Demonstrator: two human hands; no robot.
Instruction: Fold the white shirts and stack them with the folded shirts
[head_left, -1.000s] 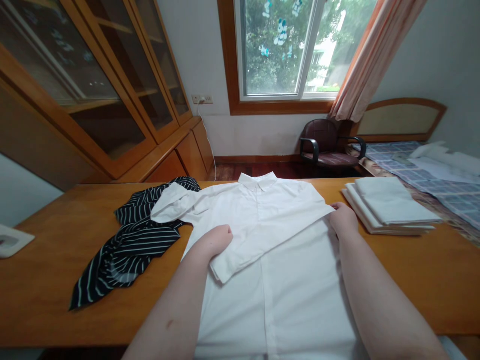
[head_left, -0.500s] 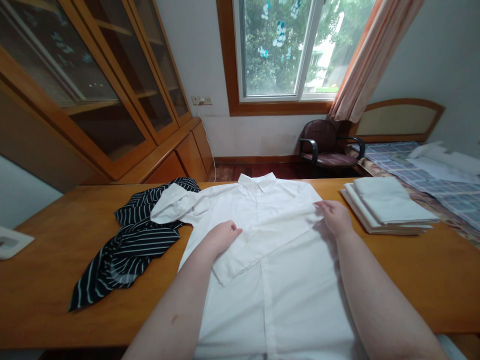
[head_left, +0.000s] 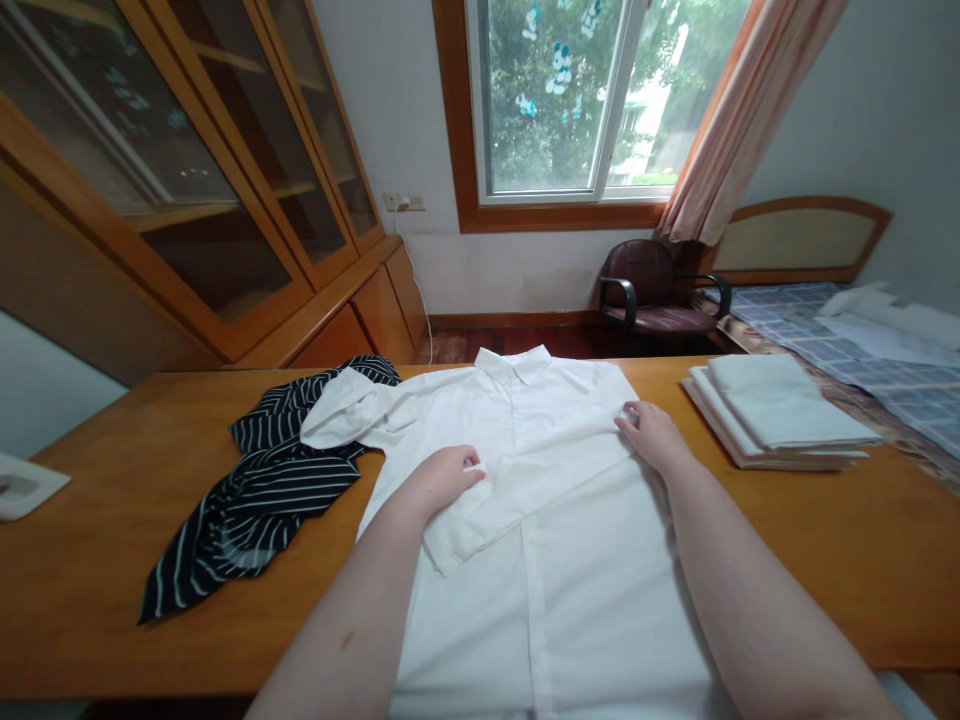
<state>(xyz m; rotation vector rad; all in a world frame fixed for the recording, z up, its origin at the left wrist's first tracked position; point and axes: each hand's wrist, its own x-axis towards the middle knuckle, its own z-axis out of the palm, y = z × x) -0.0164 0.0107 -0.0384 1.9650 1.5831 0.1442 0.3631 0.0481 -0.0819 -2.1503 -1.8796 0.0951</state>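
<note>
Left hand: curled on folded sleeve, grip unclear. Right hand: flat, fingers apart, likely pinning that fold across white shirt, spread on table; striped garment at shirt's left.

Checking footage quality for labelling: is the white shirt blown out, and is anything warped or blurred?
Head view: soft daylight from the window; white shirt bright, yet its front seam is readable; cabinet frames lean from wide-angle distortion; no motion blur.
</note>
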